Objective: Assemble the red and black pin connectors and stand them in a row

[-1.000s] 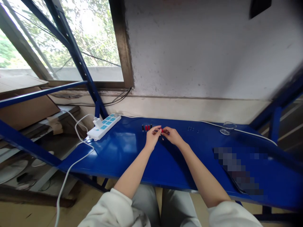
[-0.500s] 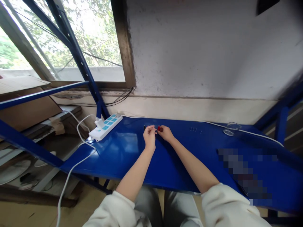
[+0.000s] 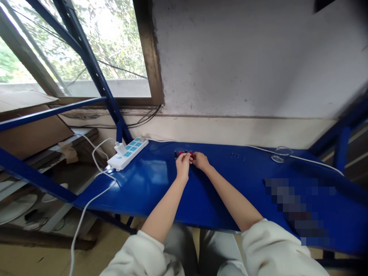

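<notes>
My left hand [image 3: 183, 164] and my right hand [image 3: 201, 161] meet at their fingertips over the far middle of the blue table. Both have their fingers closed in a pinch. A small red piece [image 3: 191, 152] shows between them, at the fingertips of my right hand. Whatever my left fingers pinch is too small and too covered to make out. Just beyond my left hand stands a short row of small upright pieces, among them a black one [image 3: 175, 154] and a red one [image 3: 179, 153]. My left fingers partly hide this row.
A white power strip [image 3: 128, 154] with a plug and white cable lies at the table's left. Several tiny clear pieces [image 3: 235, 155] lie right of my hands. Farther right are a clear round container [image 3: 277, 158] and a pixelated dark object [image 3: 296, 207]. Blue frame posts flank the table [image 3: 143, 195].
My right hand has shifted slightly left, bringing its fingertips against my left hand's. More of the red and black row now shows past my left fingers.
</notes>
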`<state>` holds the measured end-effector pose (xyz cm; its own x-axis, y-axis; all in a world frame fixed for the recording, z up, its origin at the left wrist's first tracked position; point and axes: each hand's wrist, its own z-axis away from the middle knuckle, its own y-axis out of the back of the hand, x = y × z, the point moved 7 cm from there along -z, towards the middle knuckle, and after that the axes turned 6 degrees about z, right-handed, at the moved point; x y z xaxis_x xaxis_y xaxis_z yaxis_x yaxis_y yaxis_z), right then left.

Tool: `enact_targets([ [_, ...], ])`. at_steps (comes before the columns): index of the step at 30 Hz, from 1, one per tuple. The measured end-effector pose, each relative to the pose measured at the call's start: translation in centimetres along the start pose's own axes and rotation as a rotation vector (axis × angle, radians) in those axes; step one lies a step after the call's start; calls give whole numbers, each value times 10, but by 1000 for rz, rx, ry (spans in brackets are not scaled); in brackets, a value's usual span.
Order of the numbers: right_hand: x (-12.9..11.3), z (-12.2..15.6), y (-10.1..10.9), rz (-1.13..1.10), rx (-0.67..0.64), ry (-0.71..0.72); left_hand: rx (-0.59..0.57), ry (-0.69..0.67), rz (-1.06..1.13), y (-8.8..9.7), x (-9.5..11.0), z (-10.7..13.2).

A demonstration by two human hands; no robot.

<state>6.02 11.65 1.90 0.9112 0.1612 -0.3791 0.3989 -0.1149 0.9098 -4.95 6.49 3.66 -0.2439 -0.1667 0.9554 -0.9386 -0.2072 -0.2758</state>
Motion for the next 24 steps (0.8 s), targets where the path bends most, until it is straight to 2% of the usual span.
enact_targets([
  [3, 12, 8, 10, -6, -5, -47, -75, -161, -251, -5, 5, 3],
  [6, 31, 23, 28, -55, 65, -112, -182, -363, -468, -15, 10, 14],
  [8, 42, 35, 39, -98, 107, -124, -264, -427, -543, -22, 9, 20],
  [11, 51, 54, 52, -180, 204, -81, -360, -459, -597, -29, 6, 26],
  [15, 48, 70, 58, -225, 331, 21, -389, -460, -596, -31, 5, 27],
  [24, 45, 71, 51, -131, 338, 80, -415, -493, -624, -34, 4, 31],
])
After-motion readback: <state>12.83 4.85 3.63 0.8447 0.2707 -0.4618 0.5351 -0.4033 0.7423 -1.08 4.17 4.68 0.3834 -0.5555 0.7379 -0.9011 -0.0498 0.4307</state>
